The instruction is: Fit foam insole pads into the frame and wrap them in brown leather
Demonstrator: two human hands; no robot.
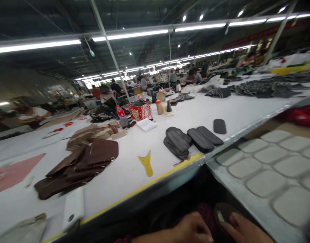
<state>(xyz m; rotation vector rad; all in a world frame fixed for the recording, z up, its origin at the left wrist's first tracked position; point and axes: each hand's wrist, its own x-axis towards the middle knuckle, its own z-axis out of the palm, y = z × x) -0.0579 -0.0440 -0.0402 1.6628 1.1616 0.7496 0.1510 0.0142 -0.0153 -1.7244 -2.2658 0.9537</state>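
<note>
At the bottom of the view, below the table edge, my left hand (192,227) has its fingers curled; what they hold, if anything, is hidden. To its right, my right hand (242,227) is bent around a dark, rounded piece (221,214) with a small pale spot. Several black oval pads (177,139) lie stacked near the table's front edge, and a single dark pad (219,126) is apart from them. A yellow forked piece (147,164) rests on the white table (124,182).
Brown leather pieces (81,165) and a white device (73,207) lie on the left. A red patterned box (139,111), a bottle (120,112) and an orange-capped jar (158,107) stand further back. A lower tray (213,173) at right bears pale rounded pieces. Other people work in the background.
</note>
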